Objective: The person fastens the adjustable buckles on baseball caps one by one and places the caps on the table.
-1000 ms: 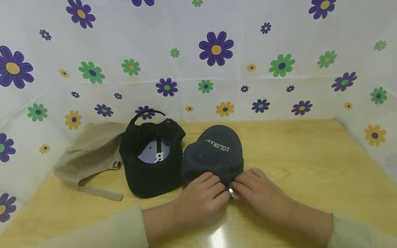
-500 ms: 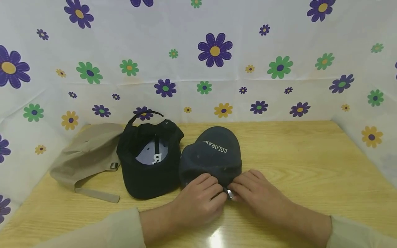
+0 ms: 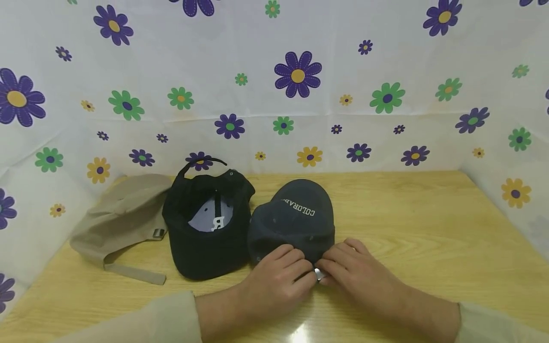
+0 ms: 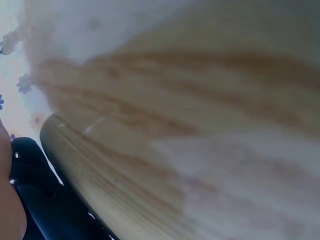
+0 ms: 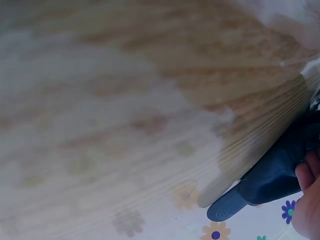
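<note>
A navy baseball cap (image 3: 291,221) with COLORADO lettering lies on the table, its brim pointing away and its back strap toward me. My left hand (image 3: 279,281) grips the strap end from the left with curled fingers. From the right, my right hand (image 3: 362,276) pinches the strap beside a small silver buckle (image 3: 319,274). The fingertips of both hands nearly meet there and hide most of the strap. In the right wrist view the navy cap (image 5: 272,170) shows beside the curled fingers (image 5: 314,165). Only a sliver of the left hand appears in the left wrist view.
Left of the navy cap, a black cap (image 3: 210,257) lies with its inside up and its strap loose. Beyond it a beige cap (image 3: 124,209) has its strap trailing undone. The wooden table (image 3: 411,214) ends at a flower-printed cloth (image 3: 257,57) hung behind it.
The whole head view has shifted slightly. Both hands keep hold of the navy cap's strap, with small finger movements around the buckle, which now looks turned and partly covered.
</note>
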Motion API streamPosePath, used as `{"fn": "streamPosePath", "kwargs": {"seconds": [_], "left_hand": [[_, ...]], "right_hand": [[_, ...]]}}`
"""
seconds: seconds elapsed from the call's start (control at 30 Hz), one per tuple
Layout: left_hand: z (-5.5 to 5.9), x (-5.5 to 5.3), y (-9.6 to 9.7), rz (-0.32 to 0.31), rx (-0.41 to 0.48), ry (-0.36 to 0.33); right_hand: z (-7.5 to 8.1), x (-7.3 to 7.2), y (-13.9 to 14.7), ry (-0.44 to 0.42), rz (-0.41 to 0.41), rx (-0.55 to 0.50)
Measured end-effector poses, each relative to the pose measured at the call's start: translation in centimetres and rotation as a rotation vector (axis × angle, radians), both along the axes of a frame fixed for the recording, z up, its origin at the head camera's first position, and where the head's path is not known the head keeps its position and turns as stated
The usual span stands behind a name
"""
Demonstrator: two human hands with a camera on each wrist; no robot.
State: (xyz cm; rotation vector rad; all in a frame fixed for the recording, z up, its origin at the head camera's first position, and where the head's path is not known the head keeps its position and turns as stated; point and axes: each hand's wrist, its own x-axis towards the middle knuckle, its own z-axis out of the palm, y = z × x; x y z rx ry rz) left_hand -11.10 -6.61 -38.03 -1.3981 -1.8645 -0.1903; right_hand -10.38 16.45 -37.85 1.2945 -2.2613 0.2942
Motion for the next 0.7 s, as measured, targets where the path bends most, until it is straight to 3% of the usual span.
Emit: {"fn": "streamPosePath", "kwargs": {"seconds": [0.17,0.37,0.47,0.7], "left_hand": [[0.08,0.07,0.01,0.027,0.02,0.003],[0.14,0.13,0.25,0.055,0.077,0.059],[0.1,0.17,0.17,0.054,0.092,0.077],[-0.04,0.21,0.02,0.062,0.081,0.057]], "right_hand": [[0.1,0.06,-0.03,-0.01,-0.014,-0.001],[0.12,0.28,0.15,-0.059,-0.056,0.018],[0.08,0.28,0.03,-0.042,-0.042,0.009],[0.16,0.34,0.08,-0.051,-0.049,0.01]]}}
